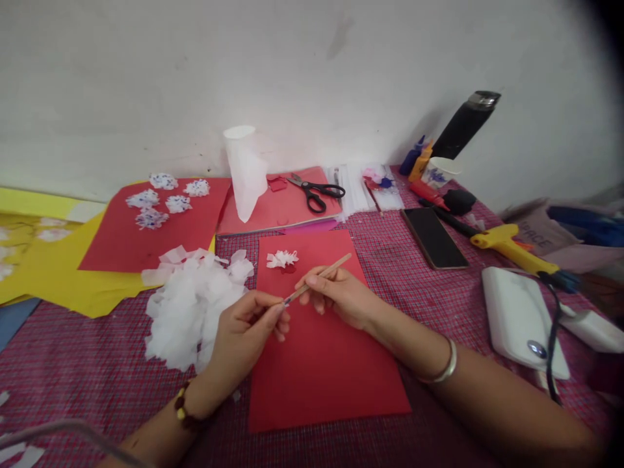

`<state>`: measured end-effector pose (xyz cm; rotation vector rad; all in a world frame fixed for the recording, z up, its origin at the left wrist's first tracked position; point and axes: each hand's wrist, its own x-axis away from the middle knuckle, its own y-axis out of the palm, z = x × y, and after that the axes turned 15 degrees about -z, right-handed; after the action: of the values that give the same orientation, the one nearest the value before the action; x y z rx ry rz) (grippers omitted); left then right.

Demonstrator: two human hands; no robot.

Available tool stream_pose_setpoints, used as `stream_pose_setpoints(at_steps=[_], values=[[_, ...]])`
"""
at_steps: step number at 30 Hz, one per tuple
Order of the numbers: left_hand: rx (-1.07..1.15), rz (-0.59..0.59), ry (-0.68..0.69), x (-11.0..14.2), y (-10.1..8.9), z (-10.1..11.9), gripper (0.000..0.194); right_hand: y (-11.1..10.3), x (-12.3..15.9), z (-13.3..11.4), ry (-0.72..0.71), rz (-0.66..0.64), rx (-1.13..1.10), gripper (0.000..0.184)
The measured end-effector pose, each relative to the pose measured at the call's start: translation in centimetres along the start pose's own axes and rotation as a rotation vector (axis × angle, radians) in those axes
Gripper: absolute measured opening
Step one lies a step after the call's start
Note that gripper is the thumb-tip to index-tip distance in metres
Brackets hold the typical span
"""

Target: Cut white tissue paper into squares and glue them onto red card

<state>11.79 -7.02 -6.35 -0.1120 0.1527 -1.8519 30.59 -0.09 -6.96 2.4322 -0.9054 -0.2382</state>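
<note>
My right hand (336, 291) grips a thin wooden stick (336, 264), tilted with its far end up to the right. At the stick's lower end, the fingertips of my left hand (256, 325) are pinched together. A small bluish spot shows there, too small to make out. Both hands are above a red paper sheet (322, 383). On that sheet, just beyond my fingers, lies a small ruffled white paper flower (283, 259). A heap of white tissue pieces (190, 312) sits left of my left hand.
Several blue-speckled white paper flowers (152, 218) lie on another red sheet (107, 253). Farther back are black scissors (316, 193) and a white paper roll (241, 162). To the right are a phone (433, 237), a yellow glue gun (517, 250), a white device (519, 322) and paint bottles (420, 161).
</note>
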Motion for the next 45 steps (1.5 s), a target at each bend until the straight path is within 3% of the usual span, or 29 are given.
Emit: stream_pose_setpoints(at_steps=[3, 6, 11, 15, 19, 24, 31, 45], values=[[0.127, -0.046, -0.059, -0.2, 0.9, 0.1, 0.009, -0.9, -0.1, 0.1, 0.097, 0.011, -0.044, 0.026], [-0.171, -0.082, 0.029, -0.4, 0.4, 0.6, 0.006, -1.5, -0.1, 0.3, 0.174, -0.036, -0.189, 0.021], [-0.642, -0.350, 0.222, -3.3, -2.8, 2.6, 0.029, -3.0, -0.1, -1.0, 0.138, -0.097, -0.279, 0.013], [-0.890, -0.320, 0.245, -7.7, -4.9, 2.7, 0.016, -4.8, -0.4, -2.3, -0.019, 0.145, -0.105, 0.008], [-1.057, -0.446, 0.250, -10.7, -5.2, 0.9, 0.018, -5.6, -0.9, -2.5, -0.101, 0.382, 0.082, 0.007], [-1.092, -0.494, 0.231, -11.9, -4.3, -0.7, 0.017, -5.0, -1.2, -2.0, -0.087, 0.417, 0.257, 0.005], [-1.013, -0.405, 0.091, -12.3, -4.1, -0.2, 0.019, -4.7, -1.7, -1.3, -0.109, 0.336, 0.434, 0.004], [-0.988, -0.378, 0.074, -12.2, -4.6, -0.6, 0.016, -4.7, -2.7, 0.2, -0.152, 0.276, 0.745, 0.015]])
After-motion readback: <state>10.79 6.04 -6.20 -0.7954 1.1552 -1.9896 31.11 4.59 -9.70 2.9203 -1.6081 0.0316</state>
